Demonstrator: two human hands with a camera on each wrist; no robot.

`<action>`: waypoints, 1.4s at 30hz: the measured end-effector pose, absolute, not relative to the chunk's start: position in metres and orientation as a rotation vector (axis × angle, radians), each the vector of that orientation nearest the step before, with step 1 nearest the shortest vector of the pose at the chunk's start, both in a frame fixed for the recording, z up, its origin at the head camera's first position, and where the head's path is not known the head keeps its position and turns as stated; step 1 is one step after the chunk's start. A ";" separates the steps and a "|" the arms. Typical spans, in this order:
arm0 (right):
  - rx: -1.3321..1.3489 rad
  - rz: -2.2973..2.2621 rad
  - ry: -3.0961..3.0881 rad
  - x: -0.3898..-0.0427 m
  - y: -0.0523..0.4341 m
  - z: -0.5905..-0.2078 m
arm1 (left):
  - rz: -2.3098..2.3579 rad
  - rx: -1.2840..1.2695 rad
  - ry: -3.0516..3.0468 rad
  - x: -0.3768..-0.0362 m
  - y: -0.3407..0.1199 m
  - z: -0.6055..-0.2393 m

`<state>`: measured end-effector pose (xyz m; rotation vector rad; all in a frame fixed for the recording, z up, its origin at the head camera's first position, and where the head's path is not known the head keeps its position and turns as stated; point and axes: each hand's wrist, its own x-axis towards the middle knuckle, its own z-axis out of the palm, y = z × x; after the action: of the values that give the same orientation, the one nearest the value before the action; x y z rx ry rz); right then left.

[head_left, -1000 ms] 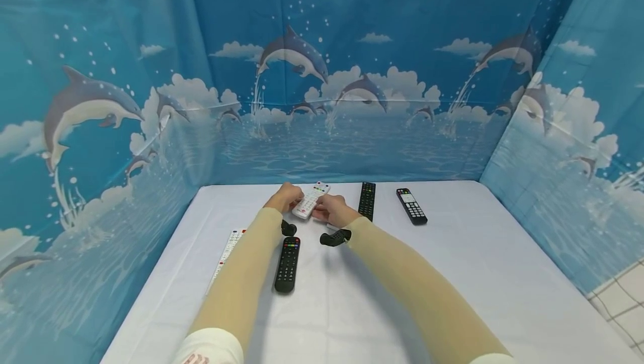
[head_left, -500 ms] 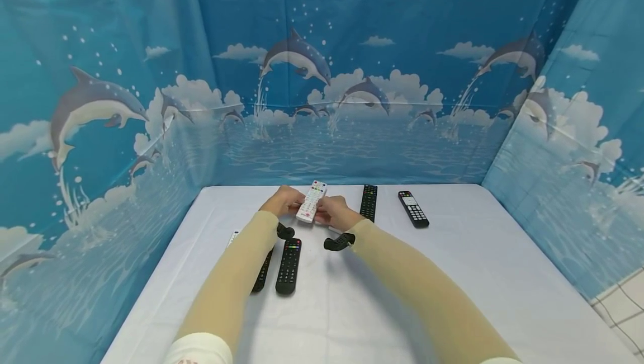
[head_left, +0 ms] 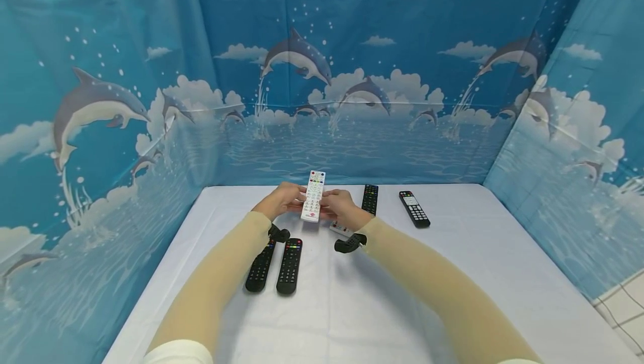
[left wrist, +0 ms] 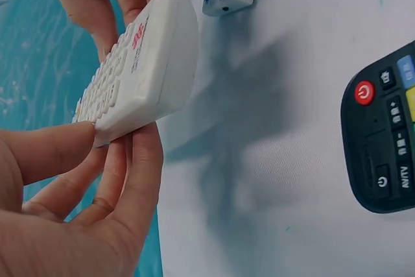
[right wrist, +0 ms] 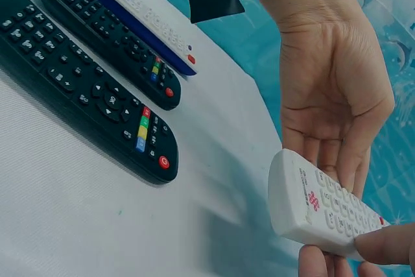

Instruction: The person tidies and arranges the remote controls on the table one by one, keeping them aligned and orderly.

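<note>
A white remote control [head_left: 313,196] was held up between the person's two hands, clear of the white-covered table [head_left: 402,308], its keypad facing the person and its coloured buttons at the upper end. The left hand [head_left: 283,200] pinched one long edge, thumb at the keypad side and fingers behind; the right hand [head_left: 347,209] pinched the opposite edge likewise.

Just below the right hand lay a second white remote [head_left: 340,229], partly covered. Beyond it was a long black remote [head_left: 369,199], and farther right a black remote with pale keys [head_left: 415,209]. Nearer the person, two black remotes [head_left: 289,266] lay side by side, close to the left forearm. The right wrist view showed a blue-sided white remote [right wrist: 139,14] next to that pair. A dolphin-print curtain [head_left: 282,146] hung behind the table.
</note>
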<state>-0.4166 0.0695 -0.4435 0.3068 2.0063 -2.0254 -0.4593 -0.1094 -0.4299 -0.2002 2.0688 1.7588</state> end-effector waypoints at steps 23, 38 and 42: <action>0.158 -1.924 2.064 -0.376 0.090 -0.434 | 1.791 -0.063 2.083 -0.404 -0.106 -0.425; 0.063 -1.869 2.026 -0.333 0.099 -0.453 | 1.703 -0.046 2.093 -0.357 -0.106 -0.441; 0.050 -1.863 2.000 -0.325 0.101 -0.459 | 1.690 -0.079 2.087 -0.347 -0.106 -0.443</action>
<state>-0.3250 0.1007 -0.4586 0.0496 2.0000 -1.8634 -0.3474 -0.1057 -0.4427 -0.0790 2.0870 1.6903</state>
